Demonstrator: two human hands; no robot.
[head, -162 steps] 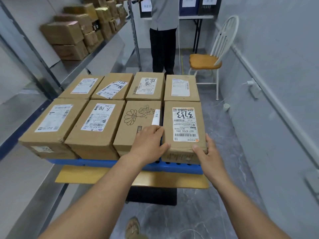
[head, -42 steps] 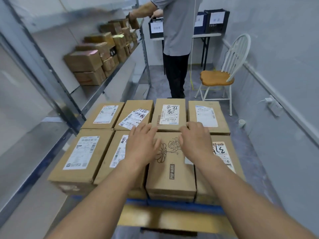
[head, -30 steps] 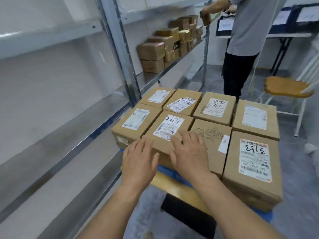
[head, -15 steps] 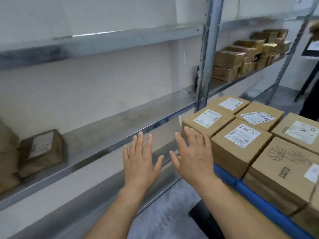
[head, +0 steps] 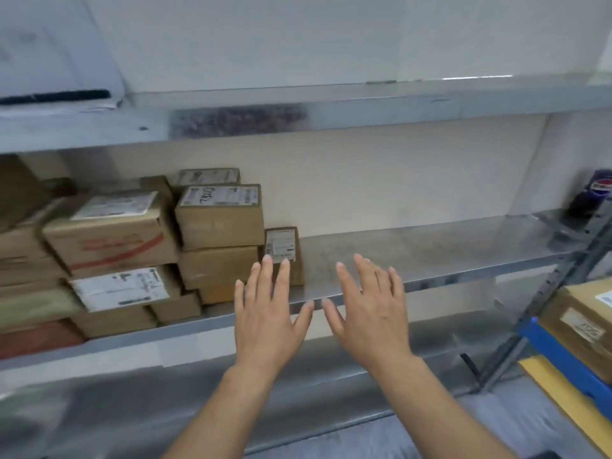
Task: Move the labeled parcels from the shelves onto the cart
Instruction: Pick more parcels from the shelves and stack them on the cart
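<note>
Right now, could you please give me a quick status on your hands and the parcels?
Open and empty: left hand, right hand. On the shelf, small labeled parcel at left fingertips, contact unclear. Nothing blocking.

The left hand (head: 268, 323) and right hand (head: 371, 321) are bare, as are the forearms (head: 215, 415). The fingernails (head: 267, 260) look short, though blur softens them.

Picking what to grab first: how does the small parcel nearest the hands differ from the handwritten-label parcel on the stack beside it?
The small parcel is far smaller than the handwritten-label parcel. The small parcel sits directly on the shelf; the handwritten-label parcel rests on another box. The small parcel's label lies portrait; the handwritten-label parcel's lies landscape. Both are brown cardboard, white-labelled.
</note>
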